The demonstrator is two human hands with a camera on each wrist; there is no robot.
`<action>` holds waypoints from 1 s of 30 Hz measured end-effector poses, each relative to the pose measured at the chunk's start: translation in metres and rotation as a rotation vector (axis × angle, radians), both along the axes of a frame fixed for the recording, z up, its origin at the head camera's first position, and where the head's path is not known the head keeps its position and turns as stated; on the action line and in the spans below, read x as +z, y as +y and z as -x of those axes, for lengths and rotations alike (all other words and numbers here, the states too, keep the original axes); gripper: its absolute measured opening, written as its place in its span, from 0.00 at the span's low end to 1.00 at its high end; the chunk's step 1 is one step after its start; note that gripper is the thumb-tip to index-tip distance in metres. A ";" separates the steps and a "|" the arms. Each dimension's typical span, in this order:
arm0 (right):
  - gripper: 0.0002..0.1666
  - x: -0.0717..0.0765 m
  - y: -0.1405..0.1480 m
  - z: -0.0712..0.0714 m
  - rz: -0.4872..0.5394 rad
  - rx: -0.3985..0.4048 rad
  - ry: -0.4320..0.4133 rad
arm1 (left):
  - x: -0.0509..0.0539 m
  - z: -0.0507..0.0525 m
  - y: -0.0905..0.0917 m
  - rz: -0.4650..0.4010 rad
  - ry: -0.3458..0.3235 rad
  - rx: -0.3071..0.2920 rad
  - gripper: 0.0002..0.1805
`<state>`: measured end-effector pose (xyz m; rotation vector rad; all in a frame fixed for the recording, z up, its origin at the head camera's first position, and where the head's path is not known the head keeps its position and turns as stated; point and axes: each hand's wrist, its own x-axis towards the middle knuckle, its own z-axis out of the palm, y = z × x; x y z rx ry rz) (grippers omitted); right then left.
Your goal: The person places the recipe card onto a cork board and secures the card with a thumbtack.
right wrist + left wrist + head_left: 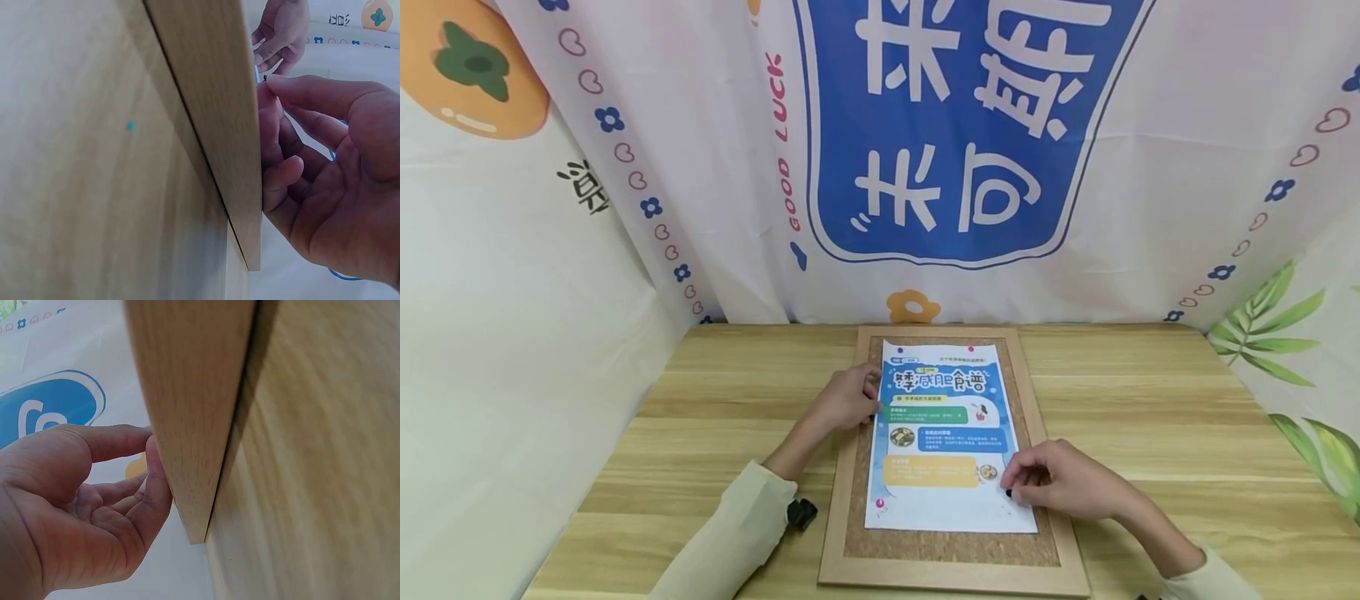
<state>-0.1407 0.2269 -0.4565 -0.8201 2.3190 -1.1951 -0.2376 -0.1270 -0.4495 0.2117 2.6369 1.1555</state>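
Note:
A printed poster in blue and white lies on a wood-framed cork board. My right hand pinches a small black pin between thumb and forefinger at the poster's lower right edge. At the upper left edge of the poster, my left hand rests with bent fingers. Its thumb and forefinger come together beside the wooden frame in the left wrist view, where the frame hides the tips. A dark spot shows by those fingers; whether they hold something is unclear. Pins stand at the poster's top corners and lower left.
Under the board is a wood-grain table. A printed cloth with blue and white lettering hangs behind the table, and more patterned cloth hangs at both sides. A black strap piece sits at the left wrist.

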 end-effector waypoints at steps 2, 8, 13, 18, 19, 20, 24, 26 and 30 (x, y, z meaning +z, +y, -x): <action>0.03 0.000 0.000 -0.001 -0.004 -0.004 0.004 | 0.000 0.000 0.000 0.003 0.000 -0.001 0.30; 0.03 0.000 -0.001 -0.002 -0.006 -0.002 -0.001 | 0.000 0.000 0.000 0.002 0.003 -0.003 0.30; 0.03 0.000 -0.001 -0.003 -0.003 0.002 0.003 | -0.001 0.001 -0.001 0.003 0.008 -0.008 0.30; 0.03 0.000 -0.001 -0.006 0.013 0.011 0.000 | -0.002 0.001 -0.001 0.002 0.011 -0.007 0.30; 0.02 0.000 -0.002 -0.007 0.015 0.012 -0.002 | -0.002 0.001 -0.001 0.002 0.011 -0.007 0.30; 0.02 -0.001 -0.002 -0.007 0.015 0.012 -0.004 | -0.002 0.001 -0.001 0.002 0.009 -0.006 0.30; 0.02 -0.001 -0.002 -0.009 0.009 0.006 -0.003 | -0.001 0.001 -0.001 0.005 0.006 -0.008 0.30; 0.02 -0.001 -0.003 -0.010 0.010 0.006 -0.001 | 0.000 0.001 -0.001 0.005 0.007 -0.008 0.30; 0.02 -0.003 -0.004 -0.011 0.023 0.022 0.006 | 0.000 0.001 0.000 0.006 0.010 -0.009 0.30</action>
